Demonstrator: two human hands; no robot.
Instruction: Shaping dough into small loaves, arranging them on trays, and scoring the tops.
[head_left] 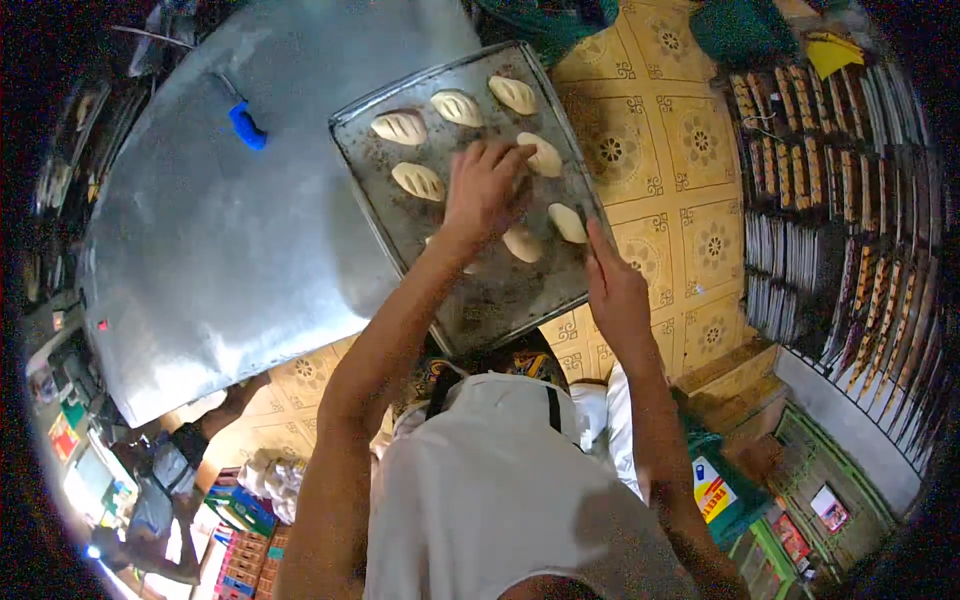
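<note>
A dark, worn metal baking tray is tilted across the middle of the view. Several pale oval dough pieces lie on it in rows; slashed ones include a far-left piece, a far-middle piece and a far-right piece. Over the tray's centre my left hand is palm down, fingers apart, its thumb side by a smooth-looking dough piece. Whatever lies beneath its palm is hidden. On the tray's right rim, my right hand grips with thumb on top, beside another dough piece.
A large shiny metal table spreads to the left, bearing a blue-handled tool. Beyond the tray lies a patterned yellow tiled floor. Racks with trays of browned goods stand at right. A person and stacked crates are lower left.
</note>
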